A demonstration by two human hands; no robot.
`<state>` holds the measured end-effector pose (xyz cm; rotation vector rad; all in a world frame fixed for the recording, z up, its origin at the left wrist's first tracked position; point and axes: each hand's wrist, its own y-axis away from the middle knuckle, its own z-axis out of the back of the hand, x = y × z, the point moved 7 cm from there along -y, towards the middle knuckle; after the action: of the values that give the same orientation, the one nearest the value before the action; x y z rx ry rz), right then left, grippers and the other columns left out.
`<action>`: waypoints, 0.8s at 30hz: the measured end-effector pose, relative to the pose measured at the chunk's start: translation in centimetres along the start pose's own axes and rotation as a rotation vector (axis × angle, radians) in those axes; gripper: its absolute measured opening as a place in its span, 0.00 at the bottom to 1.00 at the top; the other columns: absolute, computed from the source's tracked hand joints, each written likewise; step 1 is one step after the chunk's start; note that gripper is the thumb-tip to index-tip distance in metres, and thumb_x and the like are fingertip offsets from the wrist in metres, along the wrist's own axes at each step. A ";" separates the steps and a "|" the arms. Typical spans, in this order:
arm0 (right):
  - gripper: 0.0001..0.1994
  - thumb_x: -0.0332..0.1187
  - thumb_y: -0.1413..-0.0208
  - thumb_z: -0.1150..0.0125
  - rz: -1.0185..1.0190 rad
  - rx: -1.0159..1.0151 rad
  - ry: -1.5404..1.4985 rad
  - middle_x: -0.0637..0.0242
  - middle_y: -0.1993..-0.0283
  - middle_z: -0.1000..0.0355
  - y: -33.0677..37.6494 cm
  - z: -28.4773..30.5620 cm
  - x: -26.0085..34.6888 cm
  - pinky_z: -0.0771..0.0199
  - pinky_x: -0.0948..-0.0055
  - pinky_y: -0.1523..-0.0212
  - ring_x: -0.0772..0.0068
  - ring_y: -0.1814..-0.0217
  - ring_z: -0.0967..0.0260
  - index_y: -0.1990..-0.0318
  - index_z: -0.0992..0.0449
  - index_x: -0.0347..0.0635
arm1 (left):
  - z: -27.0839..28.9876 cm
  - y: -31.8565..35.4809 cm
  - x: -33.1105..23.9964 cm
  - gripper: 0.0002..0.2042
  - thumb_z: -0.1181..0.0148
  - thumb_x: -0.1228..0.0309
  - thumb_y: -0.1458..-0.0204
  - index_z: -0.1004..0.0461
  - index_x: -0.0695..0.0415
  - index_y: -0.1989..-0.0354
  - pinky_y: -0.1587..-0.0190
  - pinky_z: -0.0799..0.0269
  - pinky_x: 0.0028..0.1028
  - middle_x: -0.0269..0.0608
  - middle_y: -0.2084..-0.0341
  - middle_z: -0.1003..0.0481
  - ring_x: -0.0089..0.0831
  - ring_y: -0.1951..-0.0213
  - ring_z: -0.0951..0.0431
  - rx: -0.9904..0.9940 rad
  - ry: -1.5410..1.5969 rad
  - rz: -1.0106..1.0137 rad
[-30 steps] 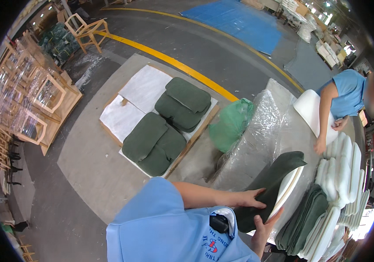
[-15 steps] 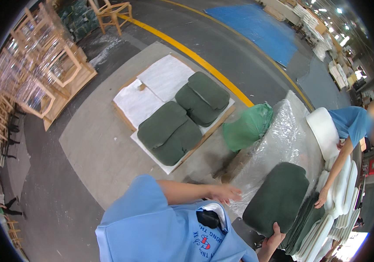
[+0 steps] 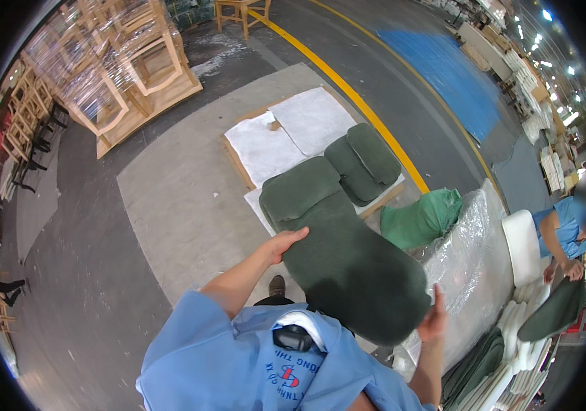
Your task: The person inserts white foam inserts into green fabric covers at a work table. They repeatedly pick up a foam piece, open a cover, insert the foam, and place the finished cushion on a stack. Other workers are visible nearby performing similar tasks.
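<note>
1. Through my feed, the pad (image 3: 378, 284) is in front of the body, its broad dark green face up; its far end overlaps the near pile (image 3: 300, 185) in view, and I cannot tell whether they touch.
2. My left hand (image 3: 281, 246) is closed on the pad's left edge, thumb on top; the fingers beneath are hidden from me.
3. My right hand (image 3: 434, 318) is at the right edge, fingers extended upward; I can see it isn't curled into a fist, but not how firmly it grips.
4. I judge the pad light for its size and padded, with some give at the surface; whether a stiff board lies inside, I cannot tell.
5. The cover looks like matte cloth, so I'd expect good friction and little slipping. It doesn't look fragile, though hard fingertips might crease or mark it.
6. I'd favour opposite long edges, thumbs above and fingers flat below; a single corner would probably let it tip or sag.
7. The bag (image 3: 416, 220) and crinkled plastic (image 3: 474, 246) are near its right side, and loose film could catch a rim.
</note>
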<state>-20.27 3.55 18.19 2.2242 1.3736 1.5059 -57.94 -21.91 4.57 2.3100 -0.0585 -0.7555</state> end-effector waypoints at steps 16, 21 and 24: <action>0.39 0.47 0.47 0.24 0.054 -0.057 1.127 0.50 0.38 0.25 -23.9 -6.5 -6.0 0.28 0.60 0.38 0.55 0.37 0.26 0.33 0.31 0.33 | 6.7 5.1 7.3 0.37 0.40 0.50 0.34 0.46 0.53 0.22 0.33 0.30 0.50 0.48 0.29 0.35 0.46 0.33 0.29 -0.412 0.456 -0.290; 0.37 0.52 0.44 0.27 0.340 -0.030 1.499 0.51 0.37 0.24 -35.9 -10.5 -1.6 0.30 0.60 0.35 0.53 0.36 0.26 0.34 0.28 0.36 | 6.2 2.2 6.0 0.32 0.42 0.55 0.31 0.46 0.34 0.21 0.49 0.26 0.36 0.42 0.33 0.31 0.40 0.43 0.22 -0.779 0.104 -0.052; 0.34 0.54 0.44 0.29 0.280 -0.098 1.521 0.51 0.39 0.23 -39.9 -7.8 -1.7 0.28 0.58 0.37 0.49 0.37 0.26 0.37 0.25 0.38 | 6.8 1.7 3.9 0.30 0.42 0.58 0.32 0.41 0.37 0.22 0.58 0.26 0.31 0.38 0.43 0.26 0.33 0.54 0.19 -0.935 -0.044 -0.116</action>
<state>-50.84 22.64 -0.81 0.9351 0.9904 3.4907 -58.06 -28.27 -0.26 1.4108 0.3426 -0.6881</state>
